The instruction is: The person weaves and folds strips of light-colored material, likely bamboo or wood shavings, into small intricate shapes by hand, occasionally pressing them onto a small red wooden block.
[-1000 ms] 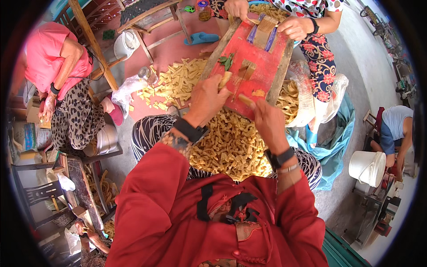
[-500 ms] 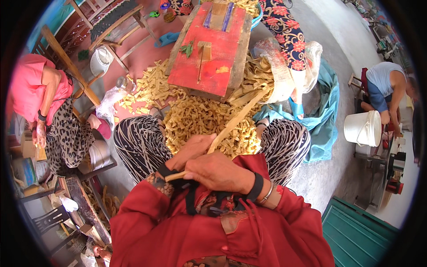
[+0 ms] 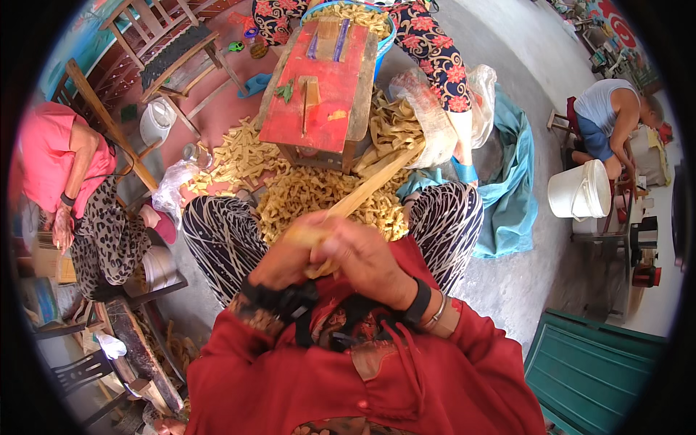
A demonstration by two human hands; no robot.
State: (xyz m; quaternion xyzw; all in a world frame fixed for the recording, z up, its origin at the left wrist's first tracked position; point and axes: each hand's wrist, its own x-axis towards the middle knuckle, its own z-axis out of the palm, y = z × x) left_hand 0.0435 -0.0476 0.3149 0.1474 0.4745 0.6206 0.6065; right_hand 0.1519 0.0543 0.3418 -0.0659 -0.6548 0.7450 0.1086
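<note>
In front of my lap, a long flat yellowish strip (image 3: pixel 370 187) slants from my hands up toward the bundle of loose strips (image 3: pixel 391 130). My left hand (image 3: pixel 279 254) is closed round the strip's near end, its fingers smeared by motion. Close against it, my right hand (image 3: pixel 362 261) pinches the strip, and a looped part of it shows between the hands. Between my knees lies a heap of short knotted yellowish pieces (image 3: pixel 293 197), just beyond my hands.
Beyond the heap stands a red-topped wooden bench (image 3: pixel 319 134) with a slotted block. Behind it is a blue tub (image 3: pixel 388 49) of pieces. Patterned trouser legs (image 3: pixel 435 61) flank it. People sit at left and right; a white bucket (image 3: pixel 580 190) stands right.
My hands have come closer together, and my left hand has moved down and left. The strip's short end that stuck out below my right hand is now looped between both hands.
</note>
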